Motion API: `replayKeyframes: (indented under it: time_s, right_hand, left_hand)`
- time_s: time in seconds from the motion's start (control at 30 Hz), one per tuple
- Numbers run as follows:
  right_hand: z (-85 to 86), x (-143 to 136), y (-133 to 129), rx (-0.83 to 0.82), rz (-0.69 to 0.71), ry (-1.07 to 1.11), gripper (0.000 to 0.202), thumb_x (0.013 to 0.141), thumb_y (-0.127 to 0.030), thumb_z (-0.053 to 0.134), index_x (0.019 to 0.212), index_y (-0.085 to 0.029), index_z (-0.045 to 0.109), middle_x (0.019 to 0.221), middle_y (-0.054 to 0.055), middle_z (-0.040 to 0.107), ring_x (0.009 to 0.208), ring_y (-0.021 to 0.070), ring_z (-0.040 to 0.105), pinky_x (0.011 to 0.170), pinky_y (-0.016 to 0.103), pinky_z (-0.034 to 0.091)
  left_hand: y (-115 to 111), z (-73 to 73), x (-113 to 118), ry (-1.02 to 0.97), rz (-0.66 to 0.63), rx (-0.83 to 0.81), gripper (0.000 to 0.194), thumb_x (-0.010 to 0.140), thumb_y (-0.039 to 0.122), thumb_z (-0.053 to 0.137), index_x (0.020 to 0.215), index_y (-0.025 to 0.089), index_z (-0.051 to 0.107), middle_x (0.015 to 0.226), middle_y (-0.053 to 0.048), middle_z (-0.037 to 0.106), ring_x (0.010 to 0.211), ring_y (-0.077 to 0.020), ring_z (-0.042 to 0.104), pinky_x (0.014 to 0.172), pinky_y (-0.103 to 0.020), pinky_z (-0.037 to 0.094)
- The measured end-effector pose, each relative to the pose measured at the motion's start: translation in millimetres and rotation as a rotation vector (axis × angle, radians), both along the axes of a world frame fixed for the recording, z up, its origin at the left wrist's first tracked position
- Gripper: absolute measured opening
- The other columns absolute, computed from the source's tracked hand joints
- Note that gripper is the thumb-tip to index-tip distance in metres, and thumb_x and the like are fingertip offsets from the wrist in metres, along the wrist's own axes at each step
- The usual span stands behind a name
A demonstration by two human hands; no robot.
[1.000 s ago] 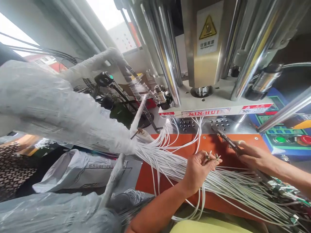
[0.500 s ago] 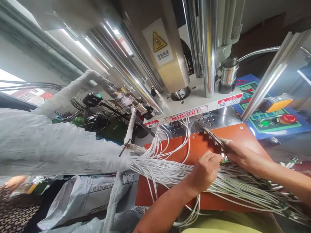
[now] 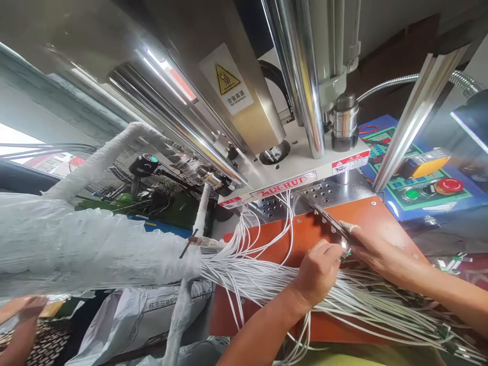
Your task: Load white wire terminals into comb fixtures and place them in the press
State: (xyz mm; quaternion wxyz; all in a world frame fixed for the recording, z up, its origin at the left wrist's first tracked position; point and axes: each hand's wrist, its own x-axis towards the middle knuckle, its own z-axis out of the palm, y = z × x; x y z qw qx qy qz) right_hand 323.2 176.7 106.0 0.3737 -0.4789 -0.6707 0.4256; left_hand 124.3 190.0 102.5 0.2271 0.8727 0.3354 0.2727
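Note:
My right hand (image 3: 375, 254) is closed around the near end of a narrow metal mould bar (image 3: 327, 217). The bar slants over the orange-red board, its far end near the drilled metal plate under the press. Close by, my left hand (image 3: 318, 269) has its fingers pinched at a small connector with a green circuit board (image 3: 345, 254), right at the bar's near end. How far the connector sits in the bar is hidden by the fingers. Beneath both hands runs a thick bundle of white cables (image 3: 263, 277), lying across the board.
The MIN-HUI press (image 3: 284, 184) stands ahead, bearing a high-temperature label. A control box (image 3: 427, 195) with a red button is at right. Plastic-wrapped cables (image 3: 95, 249) come in from the left on a wrapped frame. Another person's hands (image 3: 25, 315) show at lower left.
The view has shifted slightly. Both hands stay at the bar's near end, and more of the green circuit board shows by my left fingers. The other person's hands show more fully at lower left.

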Motion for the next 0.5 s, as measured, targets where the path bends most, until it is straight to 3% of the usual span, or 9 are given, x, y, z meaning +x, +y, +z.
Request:
replayKeyframes:
  time_s: [0.1, 0.27, 0.5]
  right_hand:
    - [-6.2, 0, -1, -0.015, 0.081, 0.044, 0.043, 0.087, -0.056, 0.033, 0.106, -0.031, 0.063, 0.094, 0.007, 0.069, 0.107, 0.0349, 0.061, 0.105, 0.059, 0.045]
    - [-21.7, -6, -3, -0.002, 0.066, 0.035, 0.049, 0.083, -0.063, 0.035, 0.113, -0.036, 0.063, 0.083, 0.010, 0.067, 0.113, 0.0422, 0.057, 0.111, 0.065, 0.035]
    - [-24.9, -4, -4, -0.060, -0.002, -0.111, 0.050, 0.082, -0.058, 0.045, 0.123, -0.033, 0.059, 0.090, 0.009, 0.068, 0.111, 0.0403, 0.058, 0.104, 0.061, 0.045]
  left_hand:
    - [1, 1.4, 0, 0.013, 0.002, 0.011, 0.031, 0.083, -0.002, 0.045, 0.100, 0.016, 0.064, 0.081, -0.004, 0.064, 0.076, -0.0170, 0.056, 0.070, -0.027, 0.050]
    - [2, 3.2, 1, 0.006, -0.024, 0.022, 0.030, 0.085, -0.003, 0.045, 0.098, 0.016, 0.064, 0.081, -0.004, 0.066, 0.075, -0.0167, 0.056, 0.070, -0.026, 0.051]
    - [1, -1.3, 2, 0.036, 0.062, 0.020, 0.023, 0.085, 0.000, 0.050, 0.092, 0.016, 0.065, 0.078, -0.004, 0.066, 0.072, -0.0166, 0.057, 0.068, -0.027, 0.049]
